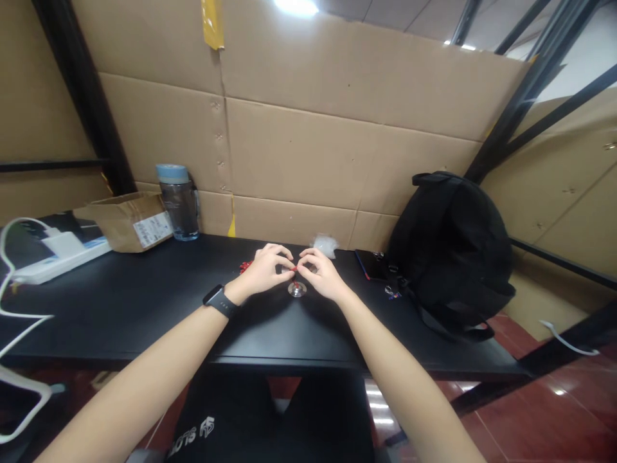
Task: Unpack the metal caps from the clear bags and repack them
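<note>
My left hand [265, 270], with a black watch on its wrist, pinches one end of a short red piece [295, 269] that looks like cord. The fingertips of my right hand [319, 272] are closed on the same red cord from the other side. Just below the fingertips, a small round shiny metal disc [297, 290] lies on the black table, and the red strand reaches down to its middle. More red cord or beads [245, 266] show behind my left hand, partly hidden by it. The fine detail between the fingers is too small to make out.
A crumpled clear plastic bag [324, 245] lies behind my right hand. To the right are a black backpack [453, 251], a dark flat case [372, 264] and keys [391, 292]. A water bottle [178, 202], cardboard box [130, 222] and power strip [62, 262] stand left.
</note>
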Available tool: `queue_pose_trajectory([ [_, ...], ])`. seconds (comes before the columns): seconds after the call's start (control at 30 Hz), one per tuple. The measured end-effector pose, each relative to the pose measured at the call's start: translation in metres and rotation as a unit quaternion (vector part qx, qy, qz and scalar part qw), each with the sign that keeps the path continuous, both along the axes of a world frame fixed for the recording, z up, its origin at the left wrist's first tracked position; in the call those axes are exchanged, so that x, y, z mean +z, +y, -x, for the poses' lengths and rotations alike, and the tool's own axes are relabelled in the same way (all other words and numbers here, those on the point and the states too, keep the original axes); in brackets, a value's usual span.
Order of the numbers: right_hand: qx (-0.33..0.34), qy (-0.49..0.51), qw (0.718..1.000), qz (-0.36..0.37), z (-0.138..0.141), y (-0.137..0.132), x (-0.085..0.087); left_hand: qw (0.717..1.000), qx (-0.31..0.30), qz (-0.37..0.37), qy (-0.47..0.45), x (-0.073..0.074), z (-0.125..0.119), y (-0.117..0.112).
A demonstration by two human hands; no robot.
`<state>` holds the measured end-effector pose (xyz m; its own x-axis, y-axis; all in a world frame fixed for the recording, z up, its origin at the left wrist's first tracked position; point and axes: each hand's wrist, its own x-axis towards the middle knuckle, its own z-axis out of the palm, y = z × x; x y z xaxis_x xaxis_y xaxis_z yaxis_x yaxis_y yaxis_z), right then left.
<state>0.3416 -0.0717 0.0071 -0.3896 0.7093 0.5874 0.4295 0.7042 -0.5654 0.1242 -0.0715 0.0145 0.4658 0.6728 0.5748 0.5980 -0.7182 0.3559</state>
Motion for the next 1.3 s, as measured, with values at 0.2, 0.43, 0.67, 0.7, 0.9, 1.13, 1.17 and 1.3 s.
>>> queue_pose_trajectory([
  [0.2, -0.018, -0.149, 0.989, -0.013, -0.007, 0.003, -0.007, 0.999, 0.05, -0.009, 0.018, -0.002, 0.008, 0.008],
  [0.43, 0.032, -0.218, 0.975, -0.024, -0.002, 0.001, -0.013, 0.997, 0.079, -0.005, 0.014, -0.002, 0.013, 0.01],
  [0.67, -0.04, -0.121, 0.992, 0.009, 0.0, 0.002, -0.009, 0.994, 0.108, -0.002, -0.005, 0.002, 0.009, 0.007],
  [0.7, -0.044, -0.083, 0.995, 0.021, 0.0, 0.002, -0.007, 0.994, 0.111, 0.002, -0.013, 0.003, 0.008, 0.006],
  [0.9, -0.031, 0.112, 0.989, 0.096, -0.002, 0.003, 0.0, 0.992, 0.089, 0.041, -0.075, 0.011, 0.006, 0.0],
  [1.13, -0.014, 0.218, 0.962, 0.167, 0.01, 0.003, -0.008, 0.99, 0.039, 0.069, -0.118, 0.007, -0.004, -0.004],
  [1.17, -0.007, 0.228, 0.958, 0.176, 0.011, 0.003, -0.009, 0.99, 0.034, 0.068, -0.119, 0.006, -0.004, -0.004],
  [1.3, 0.024, 0.253, 0.944, 0.211, 0.012, 0.002, -0.009, 0.99, 0.013, 0.064, -0.126, 0.004, -0.005, -0.003],
])
